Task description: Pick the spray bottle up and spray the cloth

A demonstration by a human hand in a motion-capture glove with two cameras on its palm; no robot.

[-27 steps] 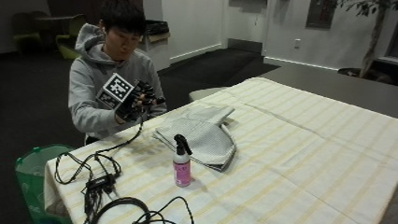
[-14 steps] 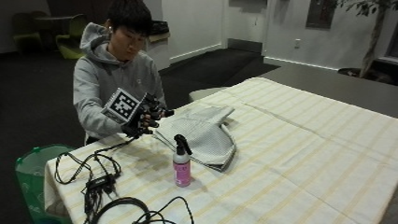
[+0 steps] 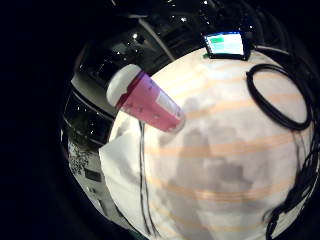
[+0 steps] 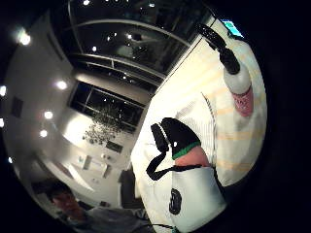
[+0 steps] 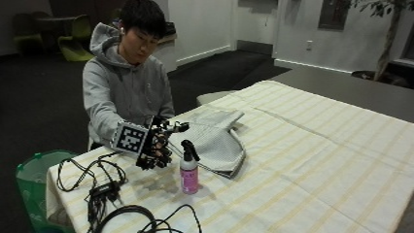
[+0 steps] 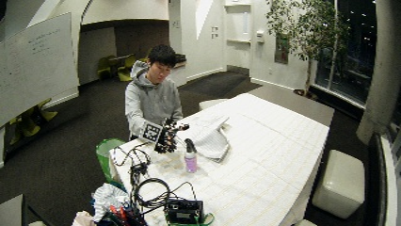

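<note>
Spray bottle (image 5: 189, 171) stands upright on the striped tablecloth (image 5: 310, 160), pink body with a whitish shoulder and a black trigger head, near the table end closest to the seated person. Gloved right hand (image 5: 157, 148) hovers just beside the bottle at its 9 o'clock in the outside view, level with the trigger head and not touching it; the fingers are spread apart and slightly bent, holding nothing. Folded grey-white cloth (image 5: 216, 141) lies flat on the tablecloth at the bottle's 1 o'clock, its near edge just beyond the bottle. Black cables (image 5: 97, 187) lie in loops on the tablecloth at the bottle's 8 o'clock, near the table edge. Green bin (image 5: 32, 179) stands on the floor beside that table end. In the little finger side palm view the bottle (image 3: 147, 102) appears close to the palm, standing on the tablecloth beside the cloth (image 3: 122, 165). In the thumb side palm view a gloved fingertip (image 4: 177, 136) shows over the cloth, apart from the bottle (image 4: 238, 80).
</note>
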